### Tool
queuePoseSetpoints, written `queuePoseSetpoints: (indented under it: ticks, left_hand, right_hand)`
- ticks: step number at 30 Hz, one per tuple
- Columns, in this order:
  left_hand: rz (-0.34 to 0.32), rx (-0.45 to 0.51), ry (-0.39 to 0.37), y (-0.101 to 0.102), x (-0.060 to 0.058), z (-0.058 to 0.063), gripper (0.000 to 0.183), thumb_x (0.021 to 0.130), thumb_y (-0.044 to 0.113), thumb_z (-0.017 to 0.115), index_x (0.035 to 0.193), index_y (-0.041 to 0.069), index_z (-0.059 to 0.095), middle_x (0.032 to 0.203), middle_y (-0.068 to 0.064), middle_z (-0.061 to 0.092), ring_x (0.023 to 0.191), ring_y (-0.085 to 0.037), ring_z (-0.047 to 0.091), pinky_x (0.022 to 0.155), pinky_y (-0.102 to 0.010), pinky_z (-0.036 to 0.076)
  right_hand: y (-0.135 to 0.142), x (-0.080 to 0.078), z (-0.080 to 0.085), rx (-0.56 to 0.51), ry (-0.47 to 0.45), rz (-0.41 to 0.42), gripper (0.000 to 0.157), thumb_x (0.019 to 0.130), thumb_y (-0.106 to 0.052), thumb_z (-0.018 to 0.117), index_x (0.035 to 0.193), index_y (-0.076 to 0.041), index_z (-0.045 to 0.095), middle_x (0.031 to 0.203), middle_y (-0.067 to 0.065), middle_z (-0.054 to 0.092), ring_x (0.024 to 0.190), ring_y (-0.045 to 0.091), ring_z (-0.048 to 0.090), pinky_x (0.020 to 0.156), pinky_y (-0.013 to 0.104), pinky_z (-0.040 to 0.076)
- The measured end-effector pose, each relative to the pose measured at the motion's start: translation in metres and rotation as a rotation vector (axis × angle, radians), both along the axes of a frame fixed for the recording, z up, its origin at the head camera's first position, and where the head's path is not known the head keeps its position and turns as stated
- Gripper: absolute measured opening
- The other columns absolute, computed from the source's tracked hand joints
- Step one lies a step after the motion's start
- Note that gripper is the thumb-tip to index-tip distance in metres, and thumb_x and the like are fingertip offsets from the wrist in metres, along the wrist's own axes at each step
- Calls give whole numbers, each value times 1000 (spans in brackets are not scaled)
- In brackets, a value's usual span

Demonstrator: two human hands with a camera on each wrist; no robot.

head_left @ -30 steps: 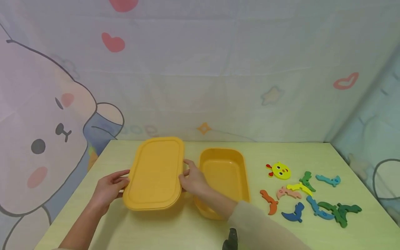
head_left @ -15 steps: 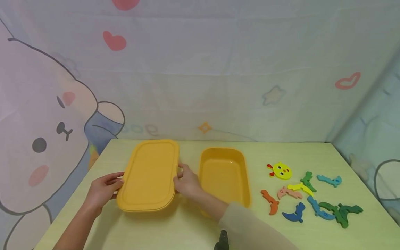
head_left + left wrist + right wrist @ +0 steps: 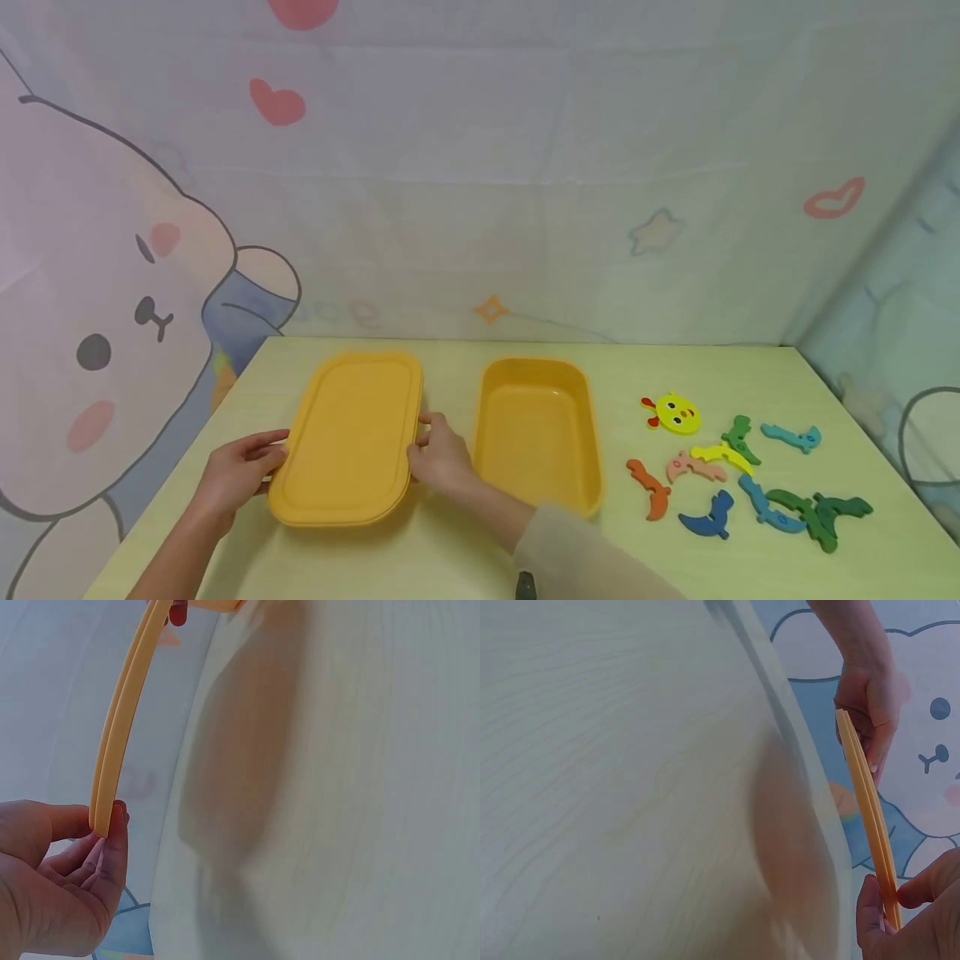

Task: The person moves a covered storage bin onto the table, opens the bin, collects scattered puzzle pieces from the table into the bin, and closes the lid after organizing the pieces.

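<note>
A flat yellow-orange lid (image 3: 348, 437) with rounded corners is held level between both hands, above the left part of the table. My left hand (image 3: 236, 475) pinches its left edge; in the left wrist view the thumb and fingers (image 3: 114, 847) grip the rim from both faces. On the opposite edge my right hand (image 3: 442, 458) pinches the rim between thumb and fingers. Both wrist views show the lid edge-on, apart from the tabletop, which carries its shadow. Just right of my right hand stands a matching yellow box (image 3: 536, 433), its top uncovered and nothing visible inside.
Several colourful flat toy pieces lie on the table (image 3: 637, 567) at the right, among them a yellow smiling head (image 3: 677, 414), an orange piece (image 3: 649, 489) and a dark blue piece (image 3: 708, 515). A printed cloth (image 3: 525, 167) hangs behind the table.
Both hands have carried the lid left, and it has come lower and nearer to me. The box and the toy pieces stay where they were.
</note>
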State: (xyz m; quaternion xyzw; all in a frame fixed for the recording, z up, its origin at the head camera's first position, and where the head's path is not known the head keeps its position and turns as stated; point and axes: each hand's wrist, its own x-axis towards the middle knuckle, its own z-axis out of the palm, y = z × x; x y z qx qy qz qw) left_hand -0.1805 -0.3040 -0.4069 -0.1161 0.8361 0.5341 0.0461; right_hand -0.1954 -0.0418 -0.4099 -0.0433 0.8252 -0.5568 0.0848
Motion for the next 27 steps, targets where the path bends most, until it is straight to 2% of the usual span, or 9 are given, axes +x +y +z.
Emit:
queuePoseSetpoints:
  ticks: [6,10,17,27]
  left_hand:
    - [11,-10,0,-1,4,-6,46,91,14,56,131,-5,45,91,4,64,73,-3,59,64,-26,55]
    - [18,-19,-4,-1,6,-8,46,90,13,56,131,-6,46,90,4,65,72,-4,58,63,-26,55]
    - [36,-29,-29,-4,8,-15,45,90,10,55,130,-6,46,88,3,63,71,-4,57,61,-25,54]
    - [61,-55,-36,-4,7,-28,42,87,8,57,126,-7,50,87,4,62,68,-4,56,59,-25,53]
  right_hand:
    - [-2,4,-7,74,21,-6,46,85,-6,59,128,-1,44,92,8,60,67,13,56,54,23,48]
    - [-4,6,-11,80,31,0,48,83,-4,59,128,1,44,89,6,58,66,12,53,54,22,46]
    - [-8,11,-18,117,74,22,51,79,-1,58,127,5,44,92,10,57,70,15,50,55,24,43]
    - [-10,14,-26,194,51,54,53,75,2,57,127,3,47,90,10,46,71,19,43,57,28,39]
